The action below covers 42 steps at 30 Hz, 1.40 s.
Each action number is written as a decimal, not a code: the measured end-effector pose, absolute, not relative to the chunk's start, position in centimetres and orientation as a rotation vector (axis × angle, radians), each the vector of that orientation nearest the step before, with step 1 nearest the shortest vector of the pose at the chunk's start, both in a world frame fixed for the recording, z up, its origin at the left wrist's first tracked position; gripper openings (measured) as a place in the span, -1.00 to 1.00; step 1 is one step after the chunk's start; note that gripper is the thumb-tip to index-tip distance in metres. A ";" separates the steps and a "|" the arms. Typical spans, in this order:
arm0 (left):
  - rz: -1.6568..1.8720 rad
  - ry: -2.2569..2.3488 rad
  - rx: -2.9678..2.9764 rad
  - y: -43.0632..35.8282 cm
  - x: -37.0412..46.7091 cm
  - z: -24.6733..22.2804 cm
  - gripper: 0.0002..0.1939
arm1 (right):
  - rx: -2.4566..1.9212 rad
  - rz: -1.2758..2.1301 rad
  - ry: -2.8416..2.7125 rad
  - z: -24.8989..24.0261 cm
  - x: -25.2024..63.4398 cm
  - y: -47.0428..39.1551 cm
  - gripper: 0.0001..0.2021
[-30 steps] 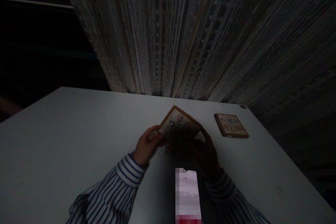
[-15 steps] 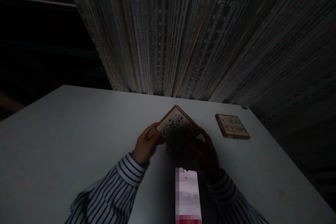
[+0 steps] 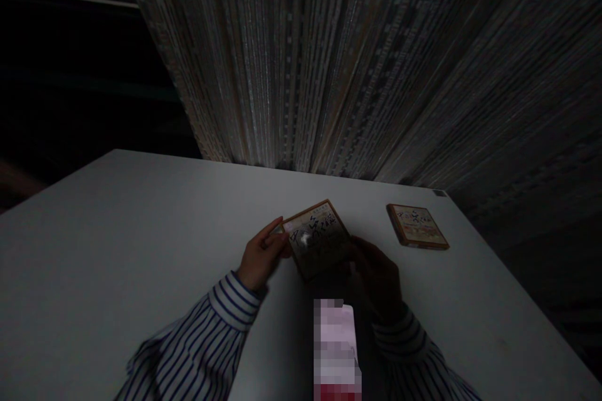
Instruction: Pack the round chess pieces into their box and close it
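Between my two hands is a flat, square box [image 3: 317,238] with a brown edge and dark brush-style writing on its pale cover. My left hand [image 3: 263,255] pinches its left corner between thumb and fingers. At the right edge, my right hand [image 3: 376,272] grips it, though deep shadow hides most of those fingers. The box is tilted, its cover facing me, and a bright glint shows on it. A second box [image 3: 418,226] of the same look lies flat on the white table [image 3: 197,219], to the right of my right hand.
A lit phone [image 3: 336,344], partly pixelated, is at the bottom middle between my forearms. Behind the table's far edge hangs a striped string curtain [image 3: 291,62]. A small dark patch [image 3: 439,193] marks the far right corner. The surroundings are very dim.
The held box has turned and come lower, so its top corner has shifted right and down. My right hand has moved slightly along with it. The second box stays put.
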State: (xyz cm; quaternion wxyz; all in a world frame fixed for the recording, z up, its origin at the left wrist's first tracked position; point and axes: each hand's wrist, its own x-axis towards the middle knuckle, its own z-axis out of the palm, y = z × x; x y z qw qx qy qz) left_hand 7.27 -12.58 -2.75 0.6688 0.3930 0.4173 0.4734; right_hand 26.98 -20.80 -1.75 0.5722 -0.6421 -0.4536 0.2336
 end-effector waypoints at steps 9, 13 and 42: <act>1.059 0.922 0.913 -13.0 7.3 -2.0 -0.21 | -1.516 0.565 -0.921 -2.2 27.5 -20.6 -0.64; 1.037 0.838 1.012 -13.3 7.5 -2.5 -0.23 | -1.485 0.560 -0.865 -2.1 27.5 -20.5 -0.60; 1.134 0.880 1.811 -13.7 7.4 -4.5 -0.48 | -1.447 0.021 -1.555 -2.6 27.1 -20.9 -0.62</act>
